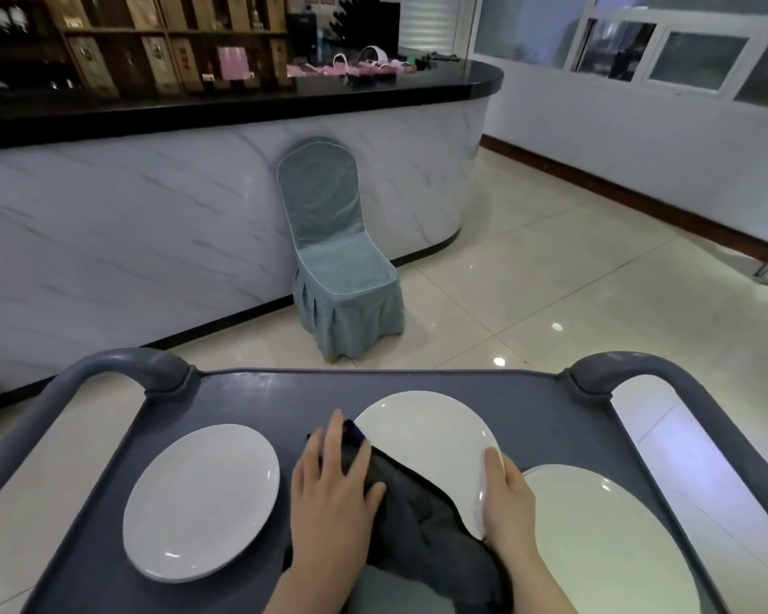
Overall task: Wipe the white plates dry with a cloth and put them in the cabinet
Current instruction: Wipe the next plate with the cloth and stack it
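Early, I judge: left grip [333, 480] presses flat on the cloth [426, 525], right grip [511, 494] clasps the middle plate [422, 432]; outer plates [200, 498] beside each grip wait.

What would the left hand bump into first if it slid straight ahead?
Likely the cart's far rim, beyond the cloth the left hand presses; the middle plate's edge sits just right of that line.

My left hand [329, 494] presses the dark cloth [417, 516] onto the middle white plate [422, 436]; my right hand [511, 498] grips its right rim.
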The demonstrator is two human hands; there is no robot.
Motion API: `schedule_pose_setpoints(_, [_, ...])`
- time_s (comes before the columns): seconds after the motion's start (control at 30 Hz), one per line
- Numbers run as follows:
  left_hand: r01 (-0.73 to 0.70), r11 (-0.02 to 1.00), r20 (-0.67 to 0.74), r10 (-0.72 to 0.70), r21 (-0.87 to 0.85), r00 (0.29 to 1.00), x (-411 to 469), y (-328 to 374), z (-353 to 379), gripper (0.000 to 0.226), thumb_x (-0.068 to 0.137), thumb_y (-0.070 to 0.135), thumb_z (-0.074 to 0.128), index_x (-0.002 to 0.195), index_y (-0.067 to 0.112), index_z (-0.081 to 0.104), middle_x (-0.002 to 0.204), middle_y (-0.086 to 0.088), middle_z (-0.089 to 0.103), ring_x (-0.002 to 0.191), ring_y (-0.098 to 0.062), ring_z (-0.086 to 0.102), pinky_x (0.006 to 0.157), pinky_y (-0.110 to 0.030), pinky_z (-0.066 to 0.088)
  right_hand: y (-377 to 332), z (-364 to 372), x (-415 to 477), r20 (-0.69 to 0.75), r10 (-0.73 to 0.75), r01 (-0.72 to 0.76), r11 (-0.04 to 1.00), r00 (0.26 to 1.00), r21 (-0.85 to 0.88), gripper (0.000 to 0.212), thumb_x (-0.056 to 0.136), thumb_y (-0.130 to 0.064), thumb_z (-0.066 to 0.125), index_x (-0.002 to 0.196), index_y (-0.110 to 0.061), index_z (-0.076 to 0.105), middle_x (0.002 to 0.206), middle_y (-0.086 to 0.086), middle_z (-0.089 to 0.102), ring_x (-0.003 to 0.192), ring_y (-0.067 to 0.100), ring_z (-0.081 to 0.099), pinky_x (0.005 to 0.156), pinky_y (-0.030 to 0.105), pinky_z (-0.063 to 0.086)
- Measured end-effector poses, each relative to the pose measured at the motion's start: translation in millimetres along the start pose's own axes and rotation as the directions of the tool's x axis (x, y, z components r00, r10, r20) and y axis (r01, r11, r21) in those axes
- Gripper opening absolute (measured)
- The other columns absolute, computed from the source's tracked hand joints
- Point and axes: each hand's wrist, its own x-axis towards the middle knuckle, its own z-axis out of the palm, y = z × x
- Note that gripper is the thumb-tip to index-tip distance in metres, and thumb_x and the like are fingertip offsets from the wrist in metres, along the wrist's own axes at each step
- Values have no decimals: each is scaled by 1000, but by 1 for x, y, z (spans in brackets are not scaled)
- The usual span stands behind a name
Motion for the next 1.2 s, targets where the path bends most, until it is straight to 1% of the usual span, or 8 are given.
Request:
schedule_pose_setpoints(0.23, [230, 942, 30, -230, -246, 973, 11, 1, -6, 50, 85, 55, 61, 125, 27, 48, 108, 7, 33, 92, -15, 48, 76, -21, 37, -4, -1, -2, -18, -48, 48, 999, 999, -4, 28, 102, -29, 47, 82, -14, 60, 76, -3, 58, 73, 16, 51, 67, 28, 41])
schedule_pose_setpoints(0.5, [-54, 992, 37, 50, 114, 998, 11, 20, -5, 32, 92, 47, 56, 108, 24, 70, 128, -11, 55, 116, -33, 51, 91, -41, 44, -4, 6, -7, -67, -77, 79, 997, 995, 23, 27, 102, -32, 46, 82, -18, 60, 77, -5, 56, 78, 19, 50, 75, 34, 41])
schedule_pose_setpoints(0.63, [3, 995, -6, -3, 99, 1000, 12, 20, -6, 29, 63, 35, 88, 76, 14, 73, 85, -12, 58, 71, -29, 56, 58, -38, 48, -5, 8, -9, -97, -82, 88, 994, 992, 62, 29, 102, -33, 47, 85, -17, 65, 83, -1, 64, 83, 21, 56, 77, 34, 43])
schedule_pose_setpoints(0.73, [-41, 995, -57, 46, 92, 997, 12, 23, -1, 33, 60, 34, 89, 82, 13, 77, 75, -7, 60, 72, -29, 60, 71, -47, 52, -7, 11, -12, -116, -95, 104, 992, 989, 77, 29, 102, -33, 46, 89, -18, 67, 89, 1, 67, 88, 23, 59, 80, 35, 45])
schedule_pose_setpoints(0.9, [-135, 987, 28, 138, -87, 990, 20, 19, 1, 29, 87, 37, 61, 113, 30, 72, 110, 4, 63, 107, -19, 59, 103, -56, 37, -6, 17, -17, -104, -75, 87, 990, 992, 107, 26, 102, -33, 46, 100, -21, 68, 99, 1, 69, 98, 23, 62, 92, 42, 49])
schedule_pose_setpoints(1.0, [-210, 930, 247, 289, -301, 925, 24, 23, 6, 46, 100, 32, 40, 145, 44, 36, 155, 21, 25, 144, -5, 17, 120, -38, 7, -4, 27, -25, -80, -75, 86, 984, 994, 158, 22, 103, -29, 48, 95, -29, 69, 99, -7, 71, 97, 14, 65, 89, 38, 50])
schedule_pose_setpoints(1.1, [-237, 798, 278, 445, -554, 851, 22, 24, 4, 54, 96, 10, 42, 140, 40, 46, 151, 30, 26, 144, 4, 7, 119, -26, 1, -8, 28, -23, -63, -16, 29, 977, 998, 212, 24, 103, -26, 49, 93, -23, 71, 99, -1, 73, 98, 19, 67, 92, 41, 51])
schedule_pose_setpoints(1.2, [-30, 613, 235, 347, -790, 908, 21, 10, -8, 40, 89, 3, 53, 114, 28, 71, 120, 27, 65, 126, 6, 49, 113, -22, 33, -11, 17, -16, -65, 44, -27, 969, 997, 247, 27, 102, -28, 51, 87, -20, 72, 96, 5, 73, 97, 29, 67, 94, 48, 52])
